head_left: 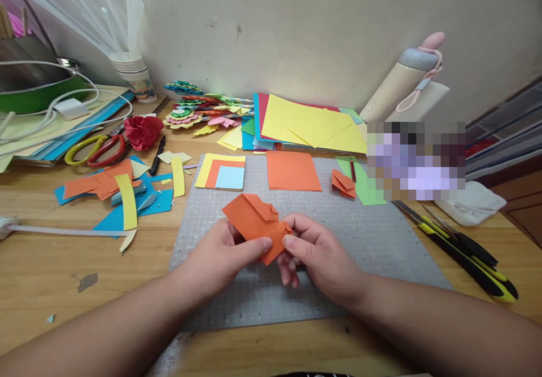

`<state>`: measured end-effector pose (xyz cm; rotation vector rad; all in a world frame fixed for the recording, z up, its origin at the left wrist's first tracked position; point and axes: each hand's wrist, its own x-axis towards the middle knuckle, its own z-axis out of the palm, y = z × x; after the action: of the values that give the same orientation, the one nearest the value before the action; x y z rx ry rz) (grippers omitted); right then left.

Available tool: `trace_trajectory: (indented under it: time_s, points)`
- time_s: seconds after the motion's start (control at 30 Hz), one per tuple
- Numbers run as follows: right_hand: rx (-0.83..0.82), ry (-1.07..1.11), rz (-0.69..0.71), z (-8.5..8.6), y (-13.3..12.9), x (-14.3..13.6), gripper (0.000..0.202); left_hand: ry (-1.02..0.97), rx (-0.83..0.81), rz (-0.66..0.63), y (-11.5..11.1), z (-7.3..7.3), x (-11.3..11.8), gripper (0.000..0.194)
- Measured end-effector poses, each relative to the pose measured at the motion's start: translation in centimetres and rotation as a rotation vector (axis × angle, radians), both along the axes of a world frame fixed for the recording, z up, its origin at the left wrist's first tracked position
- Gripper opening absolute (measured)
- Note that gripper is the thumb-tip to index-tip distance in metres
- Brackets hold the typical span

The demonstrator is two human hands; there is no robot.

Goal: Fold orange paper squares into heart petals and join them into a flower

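A partly folded piece of orange paper [252,219] is held above the grey cutting mat [364,275]. My left hand [228,253] grips its lower left side, the thumb lying across the front and the fingers hidden behind. At the right corner, the thumb and forefinger of my right hand [315,250] pinch a small folded, curled edge. Beyond the hands, flat orange squares [293,171] rest on the mat. To their left is a stack of yellow, orange and light blue squares [230,177]; to their right, a small folded orange piece [343,183].
Paper scraps [101,182], scissors [99,148] and a black pen [157,156] lie at the left. Coloured sheets [309,120] and paper flowers [190,114] line the wall. A yellow-black utility knife [461,253] is at the right, near a leaning bottle [398,83].
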<state>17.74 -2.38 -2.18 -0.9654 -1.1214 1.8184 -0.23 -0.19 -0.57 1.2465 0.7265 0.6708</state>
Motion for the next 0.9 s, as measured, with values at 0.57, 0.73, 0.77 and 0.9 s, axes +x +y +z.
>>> trace_trajectory:
  time_s: [0.57, 0.73, 0.77, 0.9]
  points:
    - [0.254, -0.371, -0.076, 0.9, 0.2, 0.0, 0.020, 0.240, 0.103, 0.276, 0.3, 0.7, -0.2, 0.017]
    - [0.313, -0.414, -0.055, 0.8, 0.2, 0.2, 0.020, 0.290, 0.085, 0.152, 0.5, 0.9, -0.3, 0.013]
    - [0.318, -0.424, -0.045, 0.8, 0.2, 0.2, 0.020, 0.301, 0.089, 0.124, 0.6, 1.0, -0.4, 0.012]
    - [0.334, -0.449, -0.014, 1.0, 0.3, 0.2, 0.020, 0.346, 0.128, 0.077, 0.6, 1.2, -0.6, 0.010]
